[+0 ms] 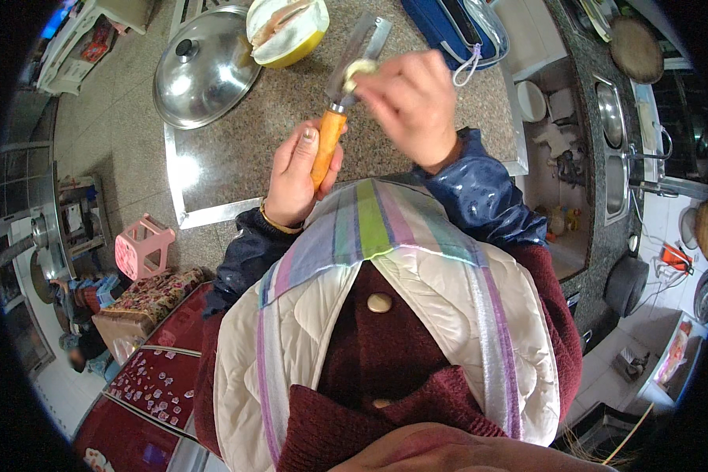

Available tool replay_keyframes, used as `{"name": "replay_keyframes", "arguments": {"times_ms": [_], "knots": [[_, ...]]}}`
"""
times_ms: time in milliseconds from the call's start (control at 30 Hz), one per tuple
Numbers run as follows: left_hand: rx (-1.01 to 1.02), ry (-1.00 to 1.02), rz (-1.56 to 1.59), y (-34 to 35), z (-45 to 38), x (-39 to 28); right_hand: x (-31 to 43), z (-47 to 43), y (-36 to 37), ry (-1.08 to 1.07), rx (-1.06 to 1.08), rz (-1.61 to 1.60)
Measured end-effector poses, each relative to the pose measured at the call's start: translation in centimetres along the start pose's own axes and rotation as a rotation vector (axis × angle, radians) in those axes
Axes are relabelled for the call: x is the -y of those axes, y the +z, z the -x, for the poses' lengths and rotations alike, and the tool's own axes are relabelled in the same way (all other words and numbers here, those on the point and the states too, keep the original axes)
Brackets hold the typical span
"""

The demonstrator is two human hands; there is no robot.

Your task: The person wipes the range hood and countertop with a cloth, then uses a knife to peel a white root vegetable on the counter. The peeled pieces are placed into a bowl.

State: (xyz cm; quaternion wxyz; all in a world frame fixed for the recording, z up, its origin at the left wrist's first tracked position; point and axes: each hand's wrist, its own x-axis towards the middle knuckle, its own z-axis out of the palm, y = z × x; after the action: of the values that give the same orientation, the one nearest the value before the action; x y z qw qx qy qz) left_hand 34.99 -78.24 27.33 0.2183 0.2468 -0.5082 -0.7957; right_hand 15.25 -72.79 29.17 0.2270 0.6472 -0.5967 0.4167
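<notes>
My left hand (301, 168) grips the orange wooden handle of a knife or peeler (327, 144), whose metal blade points away from me over the speckled stone tabletop (230, 159). A slot or dark gap shows along the blade. My right hand (410, 97), blurred, pinches a small pale yellowish piece (359, 74) against or just over the blade. Whether the piece touches the metal, I cannot tell. Beyond the blade, an opened pomelo (289, 29) with thick white pith and yellow rind lies beside a domed steel lid (206, 68) with a black knob.
A blue zipped bag (460, 29) with a cord loop lies at the table's far right. A metal strip edges the table. To the right is a counter with a double sink (613, 147). A pink plastic stool (144, 246) stands on the floor at left.
</notes>
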Motion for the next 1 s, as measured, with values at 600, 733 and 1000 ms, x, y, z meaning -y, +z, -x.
{"name": "replay_keyframes", "arguments": {"times_ms": [600, 733, 1000], "knots": [[-0.046, -0.031, -0.022, 0.8, 0.2, 0.2, -1.4, -2.5, -0.9, -0.022, 0.037, 0.076], [-0.029, -0.038, -0.043, 0.8, 0.2, 0.4, -1.2, -1.2, -0.9, -0.106, 0.078, 0.014], [0.002, -0.030, -0.058, 0.9, 0.2, 0.6, -2.3, -1.2, -0.9, -0.019, 0.026, -0.001]]}}
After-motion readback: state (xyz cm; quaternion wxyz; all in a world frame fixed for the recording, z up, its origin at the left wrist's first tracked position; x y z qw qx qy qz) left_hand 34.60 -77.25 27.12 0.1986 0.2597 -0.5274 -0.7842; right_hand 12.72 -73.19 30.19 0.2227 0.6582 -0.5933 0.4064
